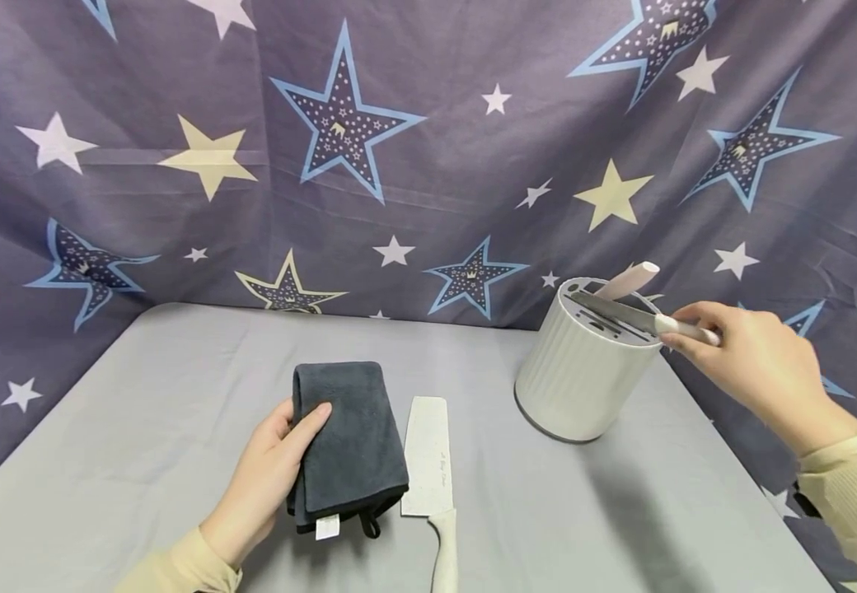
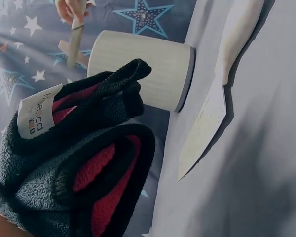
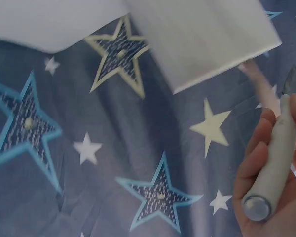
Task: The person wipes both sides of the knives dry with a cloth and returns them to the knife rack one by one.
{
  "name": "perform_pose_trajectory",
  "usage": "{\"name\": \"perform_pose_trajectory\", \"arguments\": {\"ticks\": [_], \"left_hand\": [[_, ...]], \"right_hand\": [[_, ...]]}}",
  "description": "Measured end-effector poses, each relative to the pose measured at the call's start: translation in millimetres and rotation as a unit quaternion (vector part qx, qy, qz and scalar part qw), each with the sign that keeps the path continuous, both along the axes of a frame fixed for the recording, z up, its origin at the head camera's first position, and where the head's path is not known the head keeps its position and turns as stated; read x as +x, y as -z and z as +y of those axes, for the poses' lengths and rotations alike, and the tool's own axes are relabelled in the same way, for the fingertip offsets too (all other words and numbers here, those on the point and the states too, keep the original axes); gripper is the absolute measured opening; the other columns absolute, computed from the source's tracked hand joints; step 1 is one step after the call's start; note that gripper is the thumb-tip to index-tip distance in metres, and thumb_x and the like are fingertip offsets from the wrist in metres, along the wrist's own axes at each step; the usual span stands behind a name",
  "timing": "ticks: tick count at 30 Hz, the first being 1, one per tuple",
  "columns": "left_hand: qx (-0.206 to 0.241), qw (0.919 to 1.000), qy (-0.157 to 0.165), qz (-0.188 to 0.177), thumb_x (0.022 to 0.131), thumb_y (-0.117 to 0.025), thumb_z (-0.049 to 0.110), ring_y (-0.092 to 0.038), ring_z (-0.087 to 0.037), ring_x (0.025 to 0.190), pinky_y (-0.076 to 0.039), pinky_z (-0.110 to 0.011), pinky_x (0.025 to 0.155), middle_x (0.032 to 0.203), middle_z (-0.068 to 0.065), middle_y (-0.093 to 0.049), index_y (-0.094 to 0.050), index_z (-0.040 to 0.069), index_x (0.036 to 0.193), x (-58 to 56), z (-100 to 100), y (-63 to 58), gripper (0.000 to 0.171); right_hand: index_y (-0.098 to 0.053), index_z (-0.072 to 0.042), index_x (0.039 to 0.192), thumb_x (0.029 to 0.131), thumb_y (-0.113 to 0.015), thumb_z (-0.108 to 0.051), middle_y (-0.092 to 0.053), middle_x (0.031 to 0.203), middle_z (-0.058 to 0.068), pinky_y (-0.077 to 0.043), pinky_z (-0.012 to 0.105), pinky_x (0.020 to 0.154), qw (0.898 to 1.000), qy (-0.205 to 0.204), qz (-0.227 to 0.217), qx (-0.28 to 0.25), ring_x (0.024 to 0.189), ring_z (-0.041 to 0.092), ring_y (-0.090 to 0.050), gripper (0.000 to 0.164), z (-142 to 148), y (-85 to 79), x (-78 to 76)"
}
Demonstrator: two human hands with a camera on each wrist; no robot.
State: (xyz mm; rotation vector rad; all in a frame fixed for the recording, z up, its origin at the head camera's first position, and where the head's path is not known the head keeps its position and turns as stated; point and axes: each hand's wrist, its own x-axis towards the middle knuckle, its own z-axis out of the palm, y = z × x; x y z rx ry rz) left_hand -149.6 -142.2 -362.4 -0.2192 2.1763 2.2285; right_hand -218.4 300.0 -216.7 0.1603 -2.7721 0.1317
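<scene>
My left hand (image 1: 271, 461) grips a folded dark grey towel (image 1: 350, 436) above the table, its thumb on top. In the left wrist view the towel's (image 2: 44, 168) folds show a red inner side and a white label. My right hand (image 1: 758, 362) holds a knife by its pale handle (image 3: 276, 153). That knife's blade (image 1: 621, 313) lies slanting across the slotted top of a white ribbed knife block (image 1: 584, 371); whether its tip is in a slot I cannot tell. Flat on the table, right of the towel, is a cleaver (image 1: 428, 461) with a cream handle.
Another pale handle (image 1: 629, 280) sticks up from the block's top. A light grey cloth covers the table (image 1: 199, 395). Behind and beside it hangs a dark star-patterned curtain (image 1: 428, 148).
</scene>
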Motion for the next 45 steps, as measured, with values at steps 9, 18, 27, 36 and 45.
{"name": "perform_pose_trajectory", "arguments": {"ticks": [9, 18, 27, 36, 45], "left_hand": [[0.005, 1.0000, 0.001, 0.000, 0.102, -0.053, 0.040, -0.070, -0.015, 0.080, -0.058, -0.032, 0.071, 0.095, 0.000, -0.071, -0.051, 0.004, 0.131, -1.4, -5.7, -3.4, 0.046], [-0.004, 0.9999, -0.008, -0.011, 0.103, -0.052, 0.041, -0.069, -0.013, 0.081, -0.058, -0.032, 0.072, 0.097, 0.000, -0.070, -0.049, 0.005, 0.132, -2.3, -9.7, -4.3, 0.046], [-0.007, 0.9999, -0.003, -0.013, 0.102, -0.053, 0.042, -0.071, -0.016, 0.082, -0.059, -0.033, 0.073, 0.100, -0.004, -0.070, -0.049, 0.005, 0.133, 0.1, -10.2, -2.8, 0.048], [-0.001, 1.0000, 0.000, -0.009, 0.101, -0.055, 0.042, -0.072, -0.018, 0.082, -0.060, -0.034, 0.072, 0.100, -0.006, -0.069, -0.049, 0.004, 0.131, 2.5, -9.4, -0.7, 0.049], [-0.010, 0.9998, -0.006, -0.017, 0.101, -0.055, 0.043, -0.071, -0.019, 0.083, -0.059, -0.034, 0.073, 0.102, -0.008, -0.068, -0.051, 0.005, 0.130, 2.3, -8.8, 2.4, 0.048]], "right_hand": [[-0.071, -0.021, 0.102, 0.091, -0.066, -0.033, -0.070, 0.078, 0.009, -0.038, 0.046, 0.044, 0.995, 0.012, -0.017, 0.098, 0.057, 0.029, -0.056, 0.016, 17.0, -19.2, -4.5], [-0.070, -0.022, 0.089, 0.088, -0.067, -0.027, -0.063, 0.065, -0.002, -0.037, 0.048, 0.040, 0.991, -0.005, -0.007, 0.136, 0.051, 0.024, -0.052, 0.006, 19.3, -28.8, -9.9], [-0.069, -0.024, 0.087, 0.089, -0.061, -0.024, -0.060, 0.064, -0.004, -0.038, 0.045, 0.043, 0.985, 0.009, -0.072, 0.156, 0.056, 0.019, -0.052, 0.008, 16.4, -35.8, -14.1], [-0.065, -0.018, 0.075, 0.084, -0.069, -0.024, -0.058, 0.060, -0.001, -0.038, 0.045, 0.042, 0.988, -0.006, -0.036, 0.151, 0.053, 0.021, -0.051, 0.011, 0.0, -28.3, -29.3], [-0.060, -0.015, 0.066, 0.078, -0.071, -0.014, -0.061, 0.064, 0.007, -0.035, 0.048, 0.058, 0.978, -0.062, 0.072, 0.187, 0.059, 0.032, -0.054, 0.016, -12.6, -1.6, -44.0]]}}
